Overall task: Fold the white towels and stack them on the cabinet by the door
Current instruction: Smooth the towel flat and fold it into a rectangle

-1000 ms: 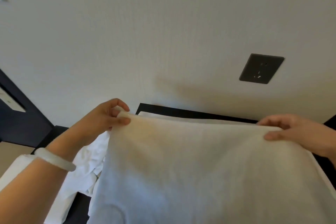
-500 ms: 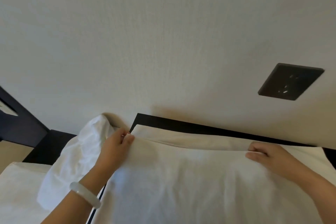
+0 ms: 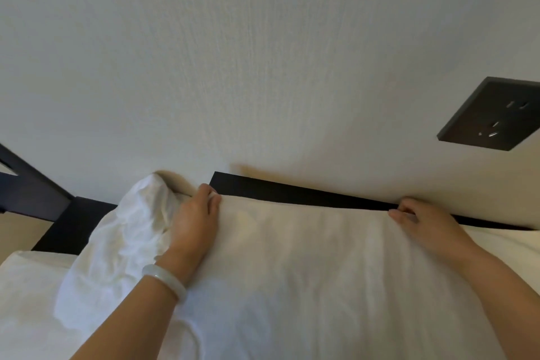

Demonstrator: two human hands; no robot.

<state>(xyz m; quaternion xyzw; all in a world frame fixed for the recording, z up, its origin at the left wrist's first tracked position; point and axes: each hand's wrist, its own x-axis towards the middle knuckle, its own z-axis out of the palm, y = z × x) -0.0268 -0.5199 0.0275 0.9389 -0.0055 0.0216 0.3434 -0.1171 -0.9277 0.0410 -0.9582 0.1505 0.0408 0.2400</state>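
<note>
A white towel (image 3: 306,266) lies spread flat across a dark-topped surface (image 3: 292,193) against the wall. My left hand (image 3: 195,222) pinches the towel's far left corner, with a pale bangle on the wrist. My right hand (image 3: 423,225) pinches the far right part of the same edge. Both hands rest low on the towel, close to the dark strip at the wall. A crumpled white cloth (image 3: 122,242) is heaped just left of my left hand.
A cream textured wall (image 3: 263,67) rises directly behind the surface, with a dark socket plate (image 3: 493,114) at the right. A dark frame (image 3: 32,184) runs down at the far left. More white fabric (image 3: 26,301) lies at the lower left.
Both hands have carried the towel's far edge down and forward from mid-air and laid it flat near the wall. The view has moved closer to the wall.
</note>
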